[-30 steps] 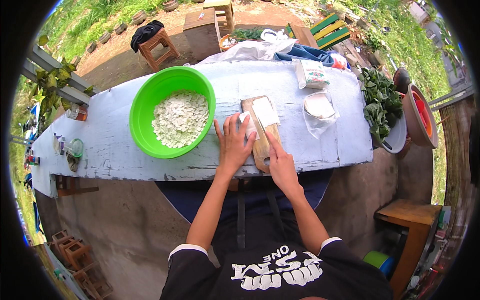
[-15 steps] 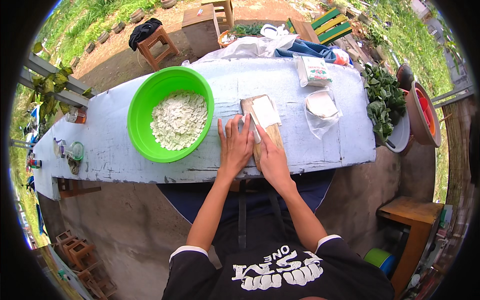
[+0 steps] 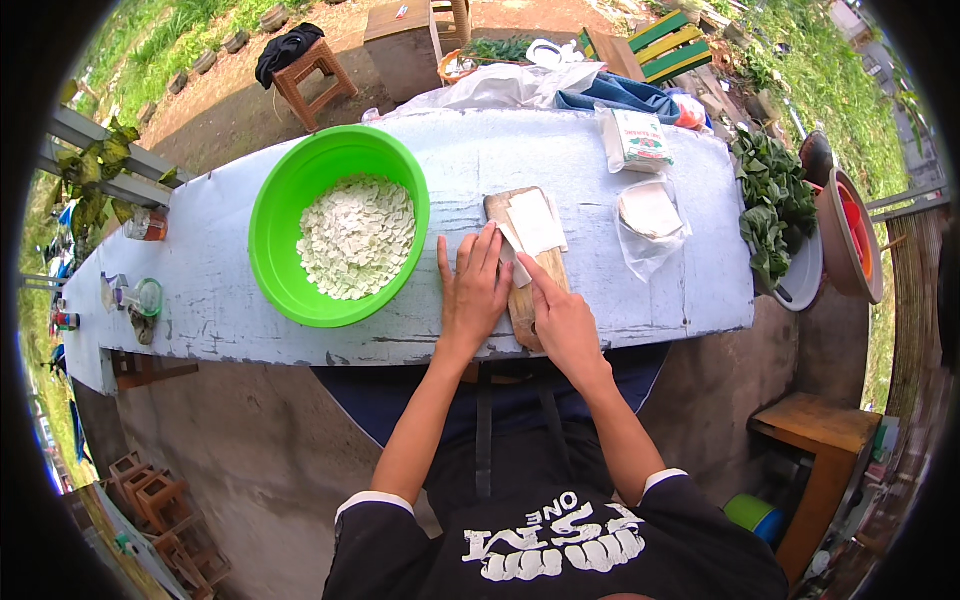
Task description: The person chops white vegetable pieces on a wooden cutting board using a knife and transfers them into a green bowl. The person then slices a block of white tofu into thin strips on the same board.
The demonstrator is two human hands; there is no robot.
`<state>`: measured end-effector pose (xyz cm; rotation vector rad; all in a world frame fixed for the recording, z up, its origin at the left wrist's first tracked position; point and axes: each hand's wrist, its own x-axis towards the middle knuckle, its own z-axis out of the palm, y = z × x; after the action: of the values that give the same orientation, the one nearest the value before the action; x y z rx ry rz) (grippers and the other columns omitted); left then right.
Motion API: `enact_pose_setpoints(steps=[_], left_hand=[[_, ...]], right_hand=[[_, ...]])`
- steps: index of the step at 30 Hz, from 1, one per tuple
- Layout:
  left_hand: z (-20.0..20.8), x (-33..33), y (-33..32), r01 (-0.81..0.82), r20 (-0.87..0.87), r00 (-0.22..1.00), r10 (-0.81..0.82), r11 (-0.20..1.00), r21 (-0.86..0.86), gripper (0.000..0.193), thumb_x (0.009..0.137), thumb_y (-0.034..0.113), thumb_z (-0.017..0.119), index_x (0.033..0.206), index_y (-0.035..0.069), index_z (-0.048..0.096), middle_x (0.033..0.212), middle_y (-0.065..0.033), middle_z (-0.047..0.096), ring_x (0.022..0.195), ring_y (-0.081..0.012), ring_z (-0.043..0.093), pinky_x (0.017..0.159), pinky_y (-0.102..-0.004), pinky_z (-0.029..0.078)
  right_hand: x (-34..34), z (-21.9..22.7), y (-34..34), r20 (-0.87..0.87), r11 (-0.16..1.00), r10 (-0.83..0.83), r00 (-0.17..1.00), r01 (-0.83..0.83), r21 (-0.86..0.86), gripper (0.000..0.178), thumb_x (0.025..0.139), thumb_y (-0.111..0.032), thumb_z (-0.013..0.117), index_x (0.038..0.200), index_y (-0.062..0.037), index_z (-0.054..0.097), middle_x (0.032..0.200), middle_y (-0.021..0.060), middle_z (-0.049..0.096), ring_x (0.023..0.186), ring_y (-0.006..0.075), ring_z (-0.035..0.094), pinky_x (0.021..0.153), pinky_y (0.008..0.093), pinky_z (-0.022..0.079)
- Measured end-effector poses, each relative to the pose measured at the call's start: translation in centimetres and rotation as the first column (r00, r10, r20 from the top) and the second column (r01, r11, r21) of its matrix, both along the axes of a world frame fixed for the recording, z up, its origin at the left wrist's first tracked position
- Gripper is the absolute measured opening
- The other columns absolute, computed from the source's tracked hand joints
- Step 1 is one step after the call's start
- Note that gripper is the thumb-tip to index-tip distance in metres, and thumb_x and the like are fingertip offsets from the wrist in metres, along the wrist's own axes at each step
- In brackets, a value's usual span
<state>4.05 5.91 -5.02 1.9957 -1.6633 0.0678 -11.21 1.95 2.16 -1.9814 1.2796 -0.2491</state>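
Note:
A wooden cutting board [image 3: 522, 305] lies on the pale blue table [image 3: 220, 290] with a stack of white sheets [image 3: 535, 222] on its far end. My left hand [image 3: 475, 290] lies flat, fingers together, at the board's left edge, its fingertips on a white piece. My right hand [image 3: 565, 320] rests on the board's near end, index finger stretched forward, gripping what looks like a knife [image 3: 512, 255] with a pale blade. Left of my hands stands a green bowl [image 3: 270, 230] holding cut white pieces [image 3: 355, 238].
To the right lie a plastic bag of white sheets [image 3: 650, 212], a printed packet [image 3: 635, 140], leafy greens [image 3: 770, 200] in a metal basin [image 3: 805, 275] and a brown bowl [image 3: 850, 235]. Small jars [image 3: 140, 300] sit at the table's left end. Wooden stools [image 3: 310, 75] stand beyond.
Both hands stay at the cutting board. The right hand has edged slightly forward along it, and the left hand keeps pressing beside the blade.

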Motion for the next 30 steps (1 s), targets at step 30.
enact_pose_setpoints(steps=[30], left_hand=[[-0.6, -0.4, 0.1, -0.078, 0.064, 0.995, 0.076, 0.997, 0.023, 0.062, 0.1, 0.045, 0.061, 0.149, 0.007, 0.059, 0.162, -0.0038, 0.049, 0.154, -0.0282, 0.033, 0.127, -0.0674, 0.004]], right_hand=[[-1.0, -0.6, 0.2, 0.081, 0.999, 0.049, 0.995, -0.048, -0.007, 0.051, 0.106, -0.013, 0.049, 0.155, -0.026, 0.051, 0.092, 0.0356, 0.067, 0.088, 0.0564, 0.064, 0.077, 0.0614, 0.051]])
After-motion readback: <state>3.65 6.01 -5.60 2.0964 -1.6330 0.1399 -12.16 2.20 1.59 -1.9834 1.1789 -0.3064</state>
